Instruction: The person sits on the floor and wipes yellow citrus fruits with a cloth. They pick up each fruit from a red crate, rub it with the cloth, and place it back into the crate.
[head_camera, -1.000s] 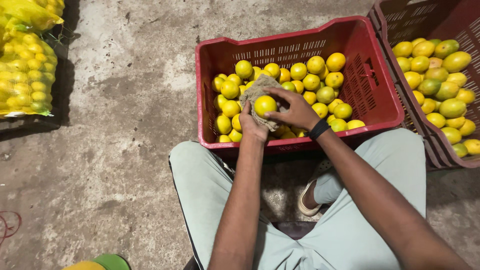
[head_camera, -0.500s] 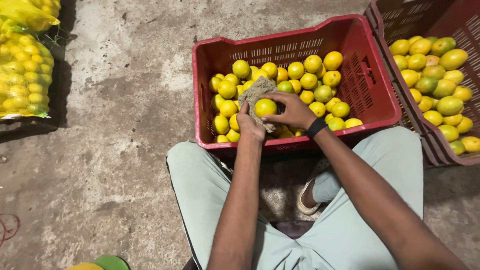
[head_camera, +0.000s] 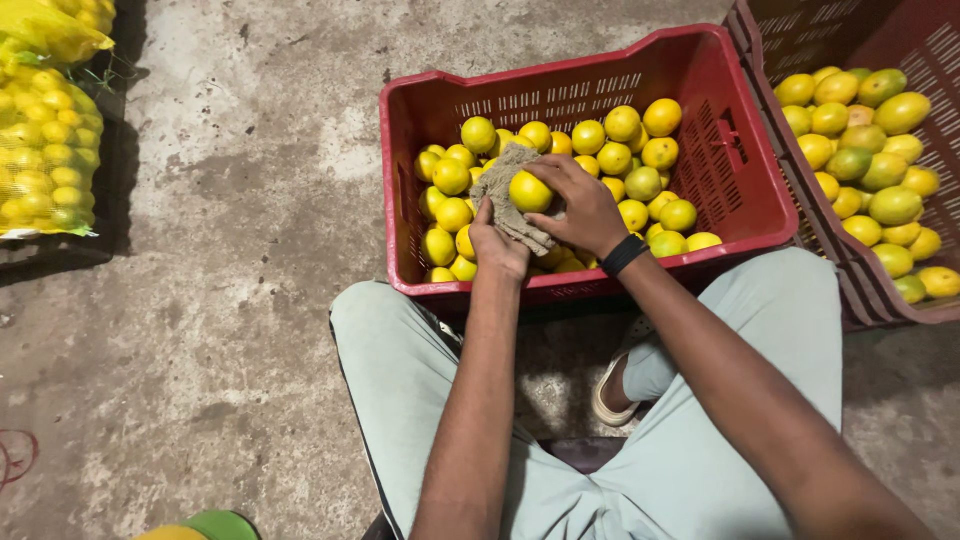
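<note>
I sit over a red plastic crate (head_camera: 740, 190) part-filled with several yellow-green citrus fruits (head_camera: 620, 158). My left hand (head_camera: 497, 248) grips a brownish cloth (head_camera: 495, 190) that is bunched up over the fruit pile. My right hand (head_camera: 580, 208), with a black band at the wrist, holds one yellow fruit (head_camera: 530, 191) against that cloth. Both hands are close together above the near half of the crate.
A second, darker red crate (head_camera: 860, 300) with larger yellow-green fruits (head_camera: 880, 170) stands at the right. Yellow mesh sacks of fruit (head_camera: 45, 150) lie at the far left. The concrete floor (head_camera: 220, 280) is stained. My pale trousers and a sandal (head_camera: 610, 395) show below.
My right hand has lifted the yellow fruit a little farther into the crate, turning it against the cloth. The left hand stays gripping the cloth.
</note>
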